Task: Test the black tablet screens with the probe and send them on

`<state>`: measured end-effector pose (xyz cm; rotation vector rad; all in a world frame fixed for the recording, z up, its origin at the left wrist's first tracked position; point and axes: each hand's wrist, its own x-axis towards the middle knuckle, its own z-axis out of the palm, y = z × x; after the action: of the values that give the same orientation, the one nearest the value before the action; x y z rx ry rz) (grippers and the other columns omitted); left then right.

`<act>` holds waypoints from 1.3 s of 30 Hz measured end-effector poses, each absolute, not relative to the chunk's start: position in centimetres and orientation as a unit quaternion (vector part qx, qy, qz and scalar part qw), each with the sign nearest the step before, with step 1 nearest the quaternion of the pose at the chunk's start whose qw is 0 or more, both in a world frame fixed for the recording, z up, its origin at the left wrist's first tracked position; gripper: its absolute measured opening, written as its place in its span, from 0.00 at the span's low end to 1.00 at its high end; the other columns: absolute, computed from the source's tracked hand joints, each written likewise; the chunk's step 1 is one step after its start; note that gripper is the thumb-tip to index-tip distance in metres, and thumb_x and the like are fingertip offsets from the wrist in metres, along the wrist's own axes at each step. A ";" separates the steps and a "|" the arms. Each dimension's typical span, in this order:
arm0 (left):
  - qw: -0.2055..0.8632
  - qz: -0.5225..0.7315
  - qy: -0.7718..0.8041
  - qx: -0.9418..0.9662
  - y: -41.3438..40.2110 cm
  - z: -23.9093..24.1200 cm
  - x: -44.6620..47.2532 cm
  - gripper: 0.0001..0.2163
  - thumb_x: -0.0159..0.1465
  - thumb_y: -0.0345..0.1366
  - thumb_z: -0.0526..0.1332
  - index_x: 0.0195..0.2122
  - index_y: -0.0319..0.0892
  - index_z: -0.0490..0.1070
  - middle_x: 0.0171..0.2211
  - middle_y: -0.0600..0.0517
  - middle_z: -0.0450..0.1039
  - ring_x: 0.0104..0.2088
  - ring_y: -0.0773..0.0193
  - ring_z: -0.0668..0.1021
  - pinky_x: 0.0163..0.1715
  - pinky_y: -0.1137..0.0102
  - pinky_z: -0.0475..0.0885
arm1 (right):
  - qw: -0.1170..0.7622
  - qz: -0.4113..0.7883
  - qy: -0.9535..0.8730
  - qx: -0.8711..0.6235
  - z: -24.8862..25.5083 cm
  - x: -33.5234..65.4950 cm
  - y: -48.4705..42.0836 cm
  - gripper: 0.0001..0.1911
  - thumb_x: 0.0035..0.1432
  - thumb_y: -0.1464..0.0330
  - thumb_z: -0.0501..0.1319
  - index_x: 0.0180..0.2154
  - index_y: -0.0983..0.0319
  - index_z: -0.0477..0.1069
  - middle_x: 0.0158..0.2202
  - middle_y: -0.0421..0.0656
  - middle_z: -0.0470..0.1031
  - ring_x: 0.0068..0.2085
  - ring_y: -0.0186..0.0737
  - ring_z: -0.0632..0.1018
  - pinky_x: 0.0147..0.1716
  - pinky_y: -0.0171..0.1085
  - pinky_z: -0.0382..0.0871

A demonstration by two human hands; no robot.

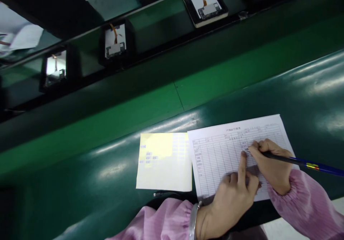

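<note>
My right hand (274,163) is closed around a long dark pen (309,163) with a blue rear end and a yellow-red band. The pen's tip touches a printed table form (215,161) on white paper, in its upper right part. My left hand (233,197) rests on the same form, index finger stretched out and its tip just below the pen tip. Its other fingers are bent against the paper, and it holds nothing. Left of the form, touching its edge, lies a sheet of yellow and white label stickers (163,175), partly peeled.
A dark cable with a metal plug (158,194) lies below the sticker sheet. Beyond the green bench (80,175) runs a line carrying black trays with device parts and orange flex cables, such as one tray (205,5) and another (115,41). A dark box (51,7) stands at upper left.
</note>
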<state>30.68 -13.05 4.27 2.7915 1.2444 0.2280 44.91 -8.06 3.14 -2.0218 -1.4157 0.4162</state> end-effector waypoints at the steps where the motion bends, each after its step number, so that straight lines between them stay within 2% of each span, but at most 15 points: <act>1: 0.041 0.069 0.404 0.911 -13.1 4.2 30.7 0.10 0.68 0.41 0.60 0.40 0.38 0.68 0.59 0.28 0.68 0.21 0.66 0.75 0.17 0.70 0.70 | 0.316 0.160 -0.537 -0.766 3.1 44.9 -8.1 0.23 0.57 0.61 0.61 0.18 0.58 0.52 0.15 0.32 0.56 0.16 0.30 0.62 0.19 0.34 0.55; 8: 0.036 0.055 0.403 0.913 -13.5 3.9 30.6 0.10 0.67 0.40 0.61 0.41 0.37 0.68 0.63 0.27 0.63 0.22 0.66 0.75 0.17 0.70 0.69 | 0.322 0.154 -0.542 -0.761 3.2 44.8 -7.9 0.23 0.58 0.61 0.61 0.17 0.58 0.54 0.15 0.33 0.58 0.16 0.31 0.64 0.18 0.34 0.56; 16: 0.045 0.058 0.405 0.911 -13.3 4.2 30.7 0.10 0.69 0.41 0.58 0.40 0.38 0.68 0.61 0.27 0.65 0.21 0.66 0.75 0.17 0.69 0.69 | 0.318 0.190 -0.532 -0.761 3.7 44.7 -7.9 0.22 0.57 0.63 0.61 0.18 0.58 0.52 0.15 0.33 0.56 0.17 0.32 0.62 0.19 0.35 0.57; 20: 0.038 0.078 0.406 0.910 -13.1 4.3 30.7 0.11 0.70 0.42 0.58 0.40 0.37 0.68 0.60 0.27 0.67 0.21 0.66 0.75 0.17 0.70 0.70 | 0.385 0.249 -0.434 -0.776 3.4 45.0 -8.1 0.23 0.56 0.64 0.65 0.18 0.57 0.54 0.16 0.33 0.62 0.19 0.34 0.68 0.21 0.35 0.62; 22: 0.031 0.090 0.410 0.907 -13.1 4.2 30.7 0.11 0.70 0.42 0.58 0.39 0.37 0.69 0.59 0.27 0.68 0.21 0.66 0.75 0.17 0.70 0.70 | 0.435 0.267 -0.381 -0.771 3.4 45.1 -8.1 0.24 0.57 0.62 0.67 0.18 0.57 0.56 0.17 0.34 0.66 0.20 0.35 0.71 0.22 0.35 0.65; 25: 0.033 0.093 0.410 0.907 -13.2 4.1 30.7 0.11 0.70 0.41 0.58 0.39 0.36 0.69 0.60 0.27 0.67 0.21 0.67 0.75 0.18 0.70 0.70 | 0.462 0.275 -0.369 -0.758 3.7 45.3 -8.0 0.20 0.59 0.57 0.68 0.22 0.58 0.65 0.20 0.36 0.70 0.21 0.36 0.72 0.22 0.35 0.67; 29: 0.032 0.075 0.414 0.906 -13.6 4.3 30.8 0.08 0.67 0.36 0.61 0.41 0.37 0.69 0.62 0.27 0.64 0.23 0.65 0.76 0.18 0.70 0.72 | 0.480 0.282 -0.400 -0.728 4.0 45.3 -7.9 0.17 0.61 0.55 0.67 0.27 0.58 0.69 0.19 0.35 0.69 0.19 0.35 0.69 0.20 0.35 0.64; 34: 0.021 0.057 0.475 0.878 -14.8 5.8 30.2 0.07 0.61 0.30 0.62 0.41 0.37 0.71 0.61 0.32 0.68 0.21 0.65 0.76 0.15 0.69 0.70 | 0.436 0.276 -0.425 -0.744 4.2 45.5 -7.9 0.18 0.63 0.55 0.64 0.26 0.58 0.69 0.20 0.37 0.68 0.22 0.37 0.69 0.23 0.38 0.63; 39: -0.016 0.032 0.499 0.866 -17.3 7.0 26.4 0.07 0.64 0.34 0.61 0.39 0.36 0.74 0.55 0.33 0.74 0.15 0.69 0.71 0.11 0.71 0.65 | 0.400 0.268 -0.426 -0.766 4.5 45.5 -7.9 0.18 0.62 0.56 0.65 0.24 0.57 0.70 0.22 0.39 0.70 0.25 0.42 0.71 0.28 0.44 0.63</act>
<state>26.37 -17.33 6.96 2.7482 1.5822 0.1018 45.53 -7.93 4.52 -1.9368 -1.0781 0.6767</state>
